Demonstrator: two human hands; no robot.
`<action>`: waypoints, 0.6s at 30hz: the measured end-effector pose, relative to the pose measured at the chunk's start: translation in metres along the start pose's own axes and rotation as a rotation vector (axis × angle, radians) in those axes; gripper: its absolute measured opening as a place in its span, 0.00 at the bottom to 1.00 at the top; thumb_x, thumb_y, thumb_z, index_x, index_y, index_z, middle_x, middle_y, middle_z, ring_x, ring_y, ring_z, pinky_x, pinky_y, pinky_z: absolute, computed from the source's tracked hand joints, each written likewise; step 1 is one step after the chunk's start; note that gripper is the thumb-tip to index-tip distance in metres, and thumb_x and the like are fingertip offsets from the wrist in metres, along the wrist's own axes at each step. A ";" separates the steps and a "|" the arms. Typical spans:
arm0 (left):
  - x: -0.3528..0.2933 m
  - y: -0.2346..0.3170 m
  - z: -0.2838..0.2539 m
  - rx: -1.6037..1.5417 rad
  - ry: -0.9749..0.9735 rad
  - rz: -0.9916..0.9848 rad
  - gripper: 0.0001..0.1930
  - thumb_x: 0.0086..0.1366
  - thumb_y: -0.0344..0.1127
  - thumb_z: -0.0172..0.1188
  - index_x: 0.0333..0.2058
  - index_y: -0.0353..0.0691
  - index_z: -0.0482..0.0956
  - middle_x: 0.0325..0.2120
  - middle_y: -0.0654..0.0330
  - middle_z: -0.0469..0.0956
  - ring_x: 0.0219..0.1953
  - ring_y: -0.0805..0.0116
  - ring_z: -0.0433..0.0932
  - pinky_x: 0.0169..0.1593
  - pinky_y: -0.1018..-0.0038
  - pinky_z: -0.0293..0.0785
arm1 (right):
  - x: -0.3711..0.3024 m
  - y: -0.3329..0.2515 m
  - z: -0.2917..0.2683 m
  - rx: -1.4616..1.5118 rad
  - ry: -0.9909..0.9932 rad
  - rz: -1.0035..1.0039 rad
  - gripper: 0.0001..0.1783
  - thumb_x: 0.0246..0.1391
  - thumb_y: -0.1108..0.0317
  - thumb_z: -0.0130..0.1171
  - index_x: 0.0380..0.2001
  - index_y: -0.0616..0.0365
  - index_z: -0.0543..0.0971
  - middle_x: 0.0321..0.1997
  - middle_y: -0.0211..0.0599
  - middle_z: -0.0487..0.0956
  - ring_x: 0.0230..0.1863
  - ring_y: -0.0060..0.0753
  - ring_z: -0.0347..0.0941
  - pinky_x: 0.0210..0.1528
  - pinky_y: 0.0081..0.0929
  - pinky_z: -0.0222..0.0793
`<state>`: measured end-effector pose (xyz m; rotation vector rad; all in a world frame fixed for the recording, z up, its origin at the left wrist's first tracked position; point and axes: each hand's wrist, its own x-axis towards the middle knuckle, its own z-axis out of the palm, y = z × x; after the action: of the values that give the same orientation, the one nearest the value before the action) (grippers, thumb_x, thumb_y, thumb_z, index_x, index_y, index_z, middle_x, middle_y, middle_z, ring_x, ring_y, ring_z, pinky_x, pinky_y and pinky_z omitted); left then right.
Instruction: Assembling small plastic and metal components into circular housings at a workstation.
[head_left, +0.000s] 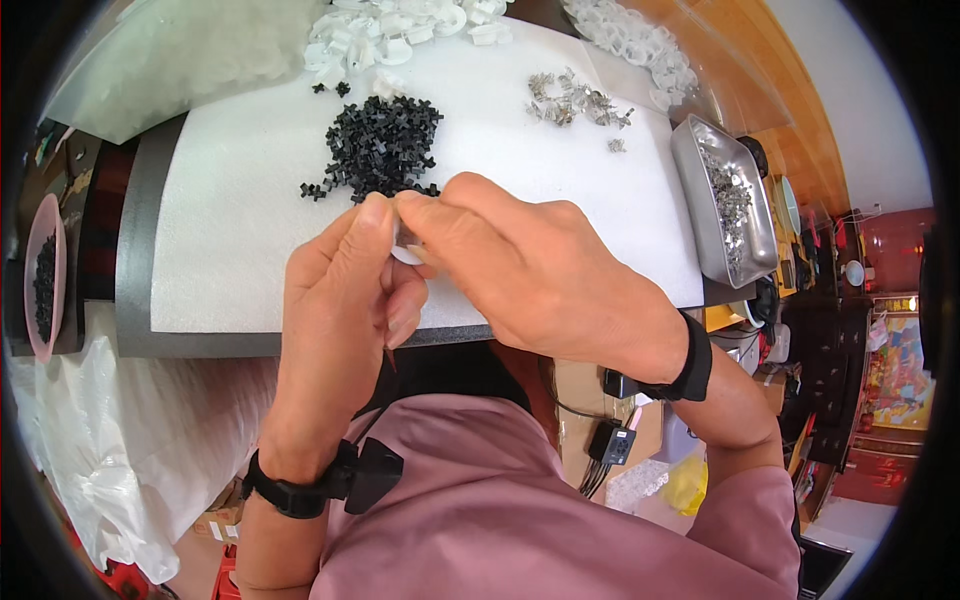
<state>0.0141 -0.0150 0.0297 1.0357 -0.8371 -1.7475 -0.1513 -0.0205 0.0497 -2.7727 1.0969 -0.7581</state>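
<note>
The small white piece is above the near part of the white sheet, pinched in the fingertips of my left hand and my right hand. With so little held, uneven pressure could squirt it loose; my fingers cover most of it, so a crooked hold might escape me. The black pieces heap just beyond my fingertips, easily knocked. White parts lie farther off, metal clips far right, a metal tray right, a pink bowl left.
</note>
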 end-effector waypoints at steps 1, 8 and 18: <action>0.001 -0.004 -0.003 -0.018 -0.034 0.008 0.20 0.72 0.45 0.45 0.32 0.32 0.74 0.13 0.67 0.64 0.14 0.83 0.57 0.18 0.83 0.50 | -0.001 0.002 0.001 -0.004 0.003 -0.001 0.10 0.46 0.75 0.54 0.34 0.67 0.71 0.32 0.41 0.69 0.25 0.38 0.74 0.20 0.30 0.70; 0.000 -0.010 -0.003 -0.092 -0.099 0.099 0.20 0.72 0.44 0.44 0.44 0.30 0.74 0.26 0.61 0.73 0.18 0.81 0.62 0.20 0.83 0.56 | -0.002 0.007 0.002 0.608 0.105 0.457 0.16 0.59 0.62 0.54 0.31 0.70 0.74 0.24 0.45 0.76 0.25 0.39 0.75 0.25 0.31 0.69; 0.000 -0.010 -0.002 0.056 -0.079 0.127 0.20 0.73 0.46 0.43 0.38 0.32 0.74 0.15 0.68 0.63 0.16 0.83 0.60 0.19 0.83 0.55 | 0.013 0.001 0.010 0.846 -0.161 0.747 0.23 0.63 0.51 0.50 0.29 0.65 0.70 0.21 0.28 0.72 0.21 0.12 0.61 0.20 0.15 0.58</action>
<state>0.0129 -0.0114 0.0203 0.9347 -0.9850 -1.6743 -0.1397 -0.0310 0.0462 -1.5413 1.2500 -0.6517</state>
